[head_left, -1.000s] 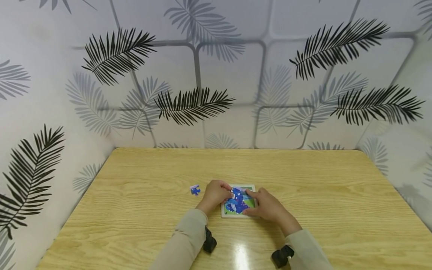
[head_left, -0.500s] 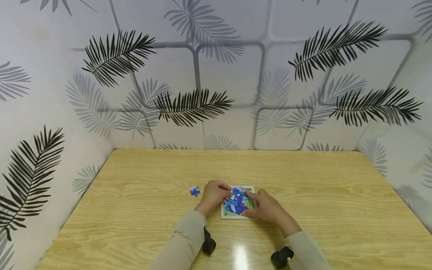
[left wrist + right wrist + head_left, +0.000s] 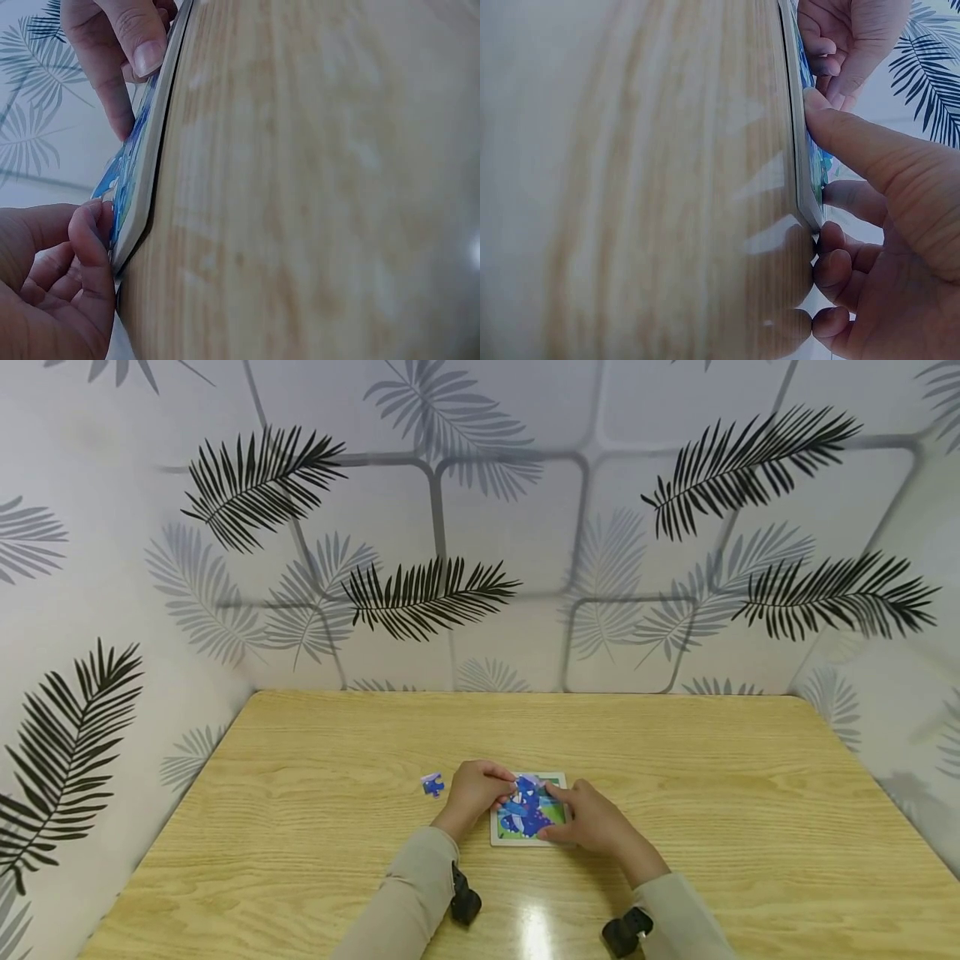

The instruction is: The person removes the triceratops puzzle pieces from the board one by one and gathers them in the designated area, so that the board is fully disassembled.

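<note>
A framed jigsaw puzzle [image 3: 517, 842] with a blue dinosaur picture and pale rim lies flat on the table. My left hand [image 3: 474, 793] is at its upper left, pinching a blue puzzle piece [image 3: 106, 178] between thumb and index finger; the left wrist view shows this piece tilted up from the picture. On the puzzle's right side rests my right hand [image 3: 598, 820], thumb and index finger spread apart on the picture. Its other fingers [image 3: 832, 270] touch the tabletop beyond the rim. Part of the puzzle's left side is hidden behind the left hand.
A loose blue and lilac puzzle piece [image 3: 432, 785] lies on the table left of the left hand. The wooden table [image 3: 315, 752] reaches back to a leaf-patterned wall covering [image 3: 510, 635]. Each wrist wears a small black camera [image 3: 465, 902].
The head view has shifted very slightly. Both hands keep nearly the same place on the puzzle, with only tiny finger movement by the left hand.
</note>
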Action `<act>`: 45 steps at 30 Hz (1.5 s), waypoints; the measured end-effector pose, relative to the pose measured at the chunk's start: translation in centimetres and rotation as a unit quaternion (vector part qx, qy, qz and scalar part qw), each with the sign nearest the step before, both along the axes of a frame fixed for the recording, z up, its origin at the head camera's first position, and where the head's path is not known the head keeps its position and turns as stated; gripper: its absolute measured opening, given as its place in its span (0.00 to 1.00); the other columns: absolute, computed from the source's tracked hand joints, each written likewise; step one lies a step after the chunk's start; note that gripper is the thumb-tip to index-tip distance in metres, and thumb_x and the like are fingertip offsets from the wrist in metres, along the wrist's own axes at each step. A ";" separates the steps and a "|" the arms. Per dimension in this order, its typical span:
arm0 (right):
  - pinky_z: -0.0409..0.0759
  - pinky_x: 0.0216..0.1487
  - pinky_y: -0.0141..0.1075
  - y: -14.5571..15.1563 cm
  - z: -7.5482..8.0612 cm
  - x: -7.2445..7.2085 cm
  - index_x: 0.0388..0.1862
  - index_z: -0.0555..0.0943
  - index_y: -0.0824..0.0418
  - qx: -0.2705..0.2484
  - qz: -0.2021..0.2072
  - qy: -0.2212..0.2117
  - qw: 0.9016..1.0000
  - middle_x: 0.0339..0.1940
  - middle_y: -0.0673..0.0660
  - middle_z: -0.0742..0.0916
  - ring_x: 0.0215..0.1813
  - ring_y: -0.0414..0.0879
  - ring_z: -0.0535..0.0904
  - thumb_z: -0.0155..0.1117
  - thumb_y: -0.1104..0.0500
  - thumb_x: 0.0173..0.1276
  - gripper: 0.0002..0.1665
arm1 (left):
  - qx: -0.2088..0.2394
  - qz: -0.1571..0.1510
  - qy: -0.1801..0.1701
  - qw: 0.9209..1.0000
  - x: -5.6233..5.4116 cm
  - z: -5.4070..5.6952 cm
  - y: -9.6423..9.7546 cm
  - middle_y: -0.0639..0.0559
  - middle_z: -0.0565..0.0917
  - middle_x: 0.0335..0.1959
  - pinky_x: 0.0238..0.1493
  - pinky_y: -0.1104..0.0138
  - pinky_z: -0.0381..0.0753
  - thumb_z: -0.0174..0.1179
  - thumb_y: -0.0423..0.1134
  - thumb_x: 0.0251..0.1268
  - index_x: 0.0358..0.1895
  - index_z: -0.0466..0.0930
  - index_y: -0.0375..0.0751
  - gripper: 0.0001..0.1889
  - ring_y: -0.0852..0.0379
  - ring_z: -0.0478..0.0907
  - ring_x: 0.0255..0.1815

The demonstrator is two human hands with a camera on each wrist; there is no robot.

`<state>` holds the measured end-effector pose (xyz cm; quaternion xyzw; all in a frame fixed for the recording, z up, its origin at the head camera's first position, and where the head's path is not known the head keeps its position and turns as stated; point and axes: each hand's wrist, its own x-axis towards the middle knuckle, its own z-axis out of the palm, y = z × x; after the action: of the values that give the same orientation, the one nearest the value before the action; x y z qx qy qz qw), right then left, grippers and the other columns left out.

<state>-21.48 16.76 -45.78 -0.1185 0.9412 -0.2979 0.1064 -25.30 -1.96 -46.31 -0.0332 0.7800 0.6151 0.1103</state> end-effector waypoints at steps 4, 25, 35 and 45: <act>0.58 0.27 0.34 0.0 0.0 0.1 0.68 0.68 0.62 0.000 0.001 0.000 1.000 0.29 0.55 0.68 0.27 0.45 0.60 0.74 0.47 0.53 0.46 | -0.002 0.003 -0.002 1.000 0.1 0.0 0.1 0.53 0.77 0.18 0.18 0.76 0.71 0.64 0.27 0.55 0.32 0.84 0.31 0.02 0.63 0.71 0.17; 0.58 0.27 0.35 0.0 -0.1 0.1 0.68 0.69 0.60 -0.007 -0.006 0.001 1.000 0.29 0.55 0.68 0.27 0.45 0.60 0.75 0.48 0.52 0.45 | 0.003 0.024 -0.002 1.000 -0.1 -0.4 0.3 0.54 0.79 0.18 0.18 0.76 0.71 0.65 0.28 0.55 0.27 0.84 0.36 0.02 0.64 0.70 0.16; 0.58 0.28 0.36 -0.1 0.1 0.1 0.68 0.69 0.60 -0.010 -0.017 -0.009 1.000 0.31 0.55 0.69 0.28 0.45 0.60 0.75 0.48 0.52 0.45 | 0.005 0.033 -0.007 0.999 -0.1 -0.4 0.3 0.53 0.80 0.20 0.18 0.76 0.71 0.66 0.30 0.55 0.28 0.84 0.33 0.03 0.65 0.70 0.16; 0.59 0.25 0.34 -0.8 0.3 -0.1 0.61 0.76 0.62 0.012 -0.037 0.021 0.999 0.23 0.54 0.70 0.24 0.45 0.61 0.70 0.46 0.58 0.36 | -0.005 0.037 -0.007 0.999 0.0 -0.4 0.4 0.53 0.79 0.18 0.18 0.76 0.71 0.66 0.28 0.54 0.27 0.84 0.36 0.02 0.64 0.70 0.15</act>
<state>-21.60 15.97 -45.53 -0.0890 0.9504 -0.2879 0.0773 -25.33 -1.54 -46.71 -0.0664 0.7805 0.6147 0.0925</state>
